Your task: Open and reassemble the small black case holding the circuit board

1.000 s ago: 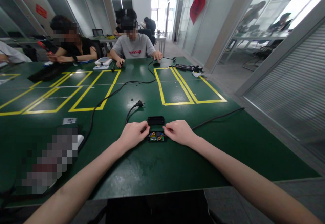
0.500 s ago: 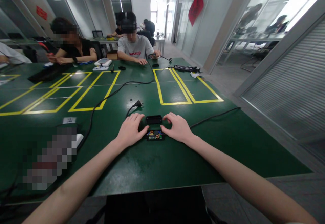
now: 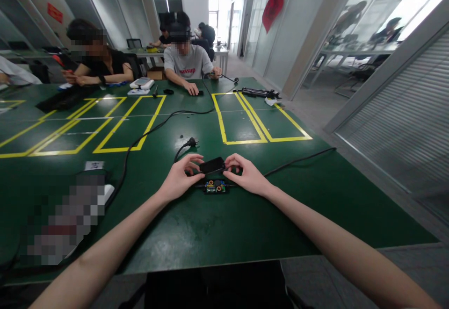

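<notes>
A black plastic cover [image 3: 212, 165] is held between my two hands, tilted with its right end a little higher. My left hand [image 3: 180, 178] pinches its left end between thumb and fingers. At the right end, my right hand [image 3: 245, 173] grips it the same way. Just below the cover, a small circuit board with copper coils [image 3: 214, 186] lies in a black shell on the green table [image 3: 182, 234]. Cables run out from both sides of this shell.
A black plug [image 3: 191, 142] lies beyond my left hand, its cable curving behind that hand. A blurred power strip [image 3: 70, 215] lies at the left. Yellow tape rectangles [image 3: 242, 141] mark the table. Across it sits a person in a grey shirt [image 3: 187, 61], handling small parts.
Both hands have closed on the black cover, which has lifted and tilted, now showing its smooth outside. Across the table, the other person's hand has moved onto a small black part.
</notes>
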`<state>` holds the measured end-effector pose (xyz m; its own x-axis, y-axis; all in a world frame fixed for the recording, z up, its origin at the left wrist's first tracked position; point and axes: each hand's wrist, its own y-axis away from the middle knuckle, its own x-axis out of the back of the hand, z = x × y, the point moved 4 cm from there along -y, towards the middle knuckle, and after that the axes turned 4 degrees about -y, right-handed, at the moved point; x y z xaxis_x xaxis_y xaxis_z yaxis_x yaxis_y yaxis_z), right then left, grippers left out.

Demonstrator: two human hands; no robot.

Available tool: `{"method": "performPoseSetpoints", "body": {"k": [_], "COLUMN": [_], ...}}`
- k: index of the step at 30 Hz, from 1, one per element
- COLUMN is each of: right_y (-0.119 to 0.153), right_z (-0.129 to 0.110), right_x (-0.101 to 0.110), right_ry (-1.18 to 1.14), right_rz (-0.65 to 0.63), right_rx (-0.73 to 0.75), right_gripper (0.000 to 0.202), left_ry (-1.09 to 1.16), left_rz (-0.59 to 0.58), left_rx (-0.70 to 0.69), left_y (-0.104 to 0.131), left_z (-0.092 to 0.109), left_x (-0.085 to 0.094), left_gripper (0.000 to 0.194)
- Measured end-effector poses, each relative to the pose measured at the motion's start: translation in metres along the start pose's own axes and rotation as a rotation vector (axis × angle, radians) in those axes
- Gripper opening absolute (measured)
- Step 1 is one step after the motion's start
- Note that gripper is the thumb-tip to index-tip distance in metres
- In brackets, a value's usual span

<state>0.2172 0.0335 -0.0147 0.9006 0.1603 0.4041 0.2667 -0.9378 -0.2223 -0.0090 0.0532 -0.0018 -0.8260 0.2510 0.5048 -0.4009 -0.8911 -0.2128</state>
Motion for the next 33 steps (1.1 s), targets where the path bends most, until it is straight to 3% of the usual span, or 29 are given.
{"method": "performPoseSetpoints", "body": {"k": [8,19,33], "right_y": [0.0017,0.0009,0.0017], "right_z": [0.0005,0.0055,0.0038], "right_x": [0.0029,0.0003,0.0006], "right_ry": [-0.019,-0.241,-0.258], "right_rz": [-0.032,-0.066,-0.080], "right_rx": [-0.031,-0.091,-0.101], "right_gripper": [0.027,0.031,0.034], "left_ry": [0.022,0.163,0.187], "left_rz": [-0.104,-0.116,-0.118], "left_rx": [0.016,0.143,0.106], "left_y": [0.0008,0.0027,0.0004], "left_z": [0.0008,-0.0044,-0.0033], "left_x": [-0.0020,-0.0009,0.0008], "left_gripper": [0.023,0.036,0.033]}}
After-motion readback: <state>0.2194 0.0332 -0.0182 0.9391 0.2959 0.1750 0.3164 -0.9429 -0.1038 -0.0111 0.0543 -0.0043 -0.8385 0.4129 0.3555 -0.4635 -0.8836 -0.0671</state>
